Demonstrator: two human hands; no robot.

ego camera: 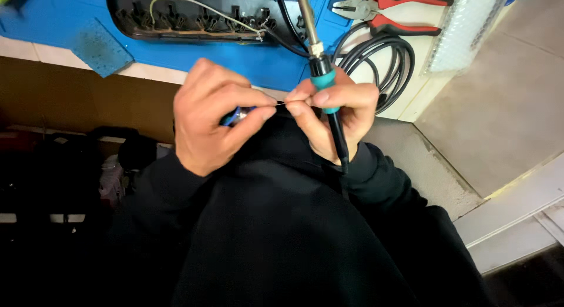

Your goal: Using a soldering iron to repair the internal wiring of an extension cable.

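My left hand (214, 116) is closed around a small blue object (232, 116), mostly hidden by the fingers. A thin strand of wire (281, 103) runs from it to my right hand (338, 116). That hand pinches the wire's end with thumb and forefinger and also grips a soldering iron (322, 78) with a teal and black handle, its metal shaft pointing away over the bench. Both hands hover close together above my black-sleeved lap, near the bench edge.
On the blue bench mat (53, 19) lies an opened black power strip (194, 16) with exposed contacts and a white wire. Red-handled pliers (388, 10) and a coiled black cable (382, 60) sit at the right. A concrete floor (505, 101) lies beyond.
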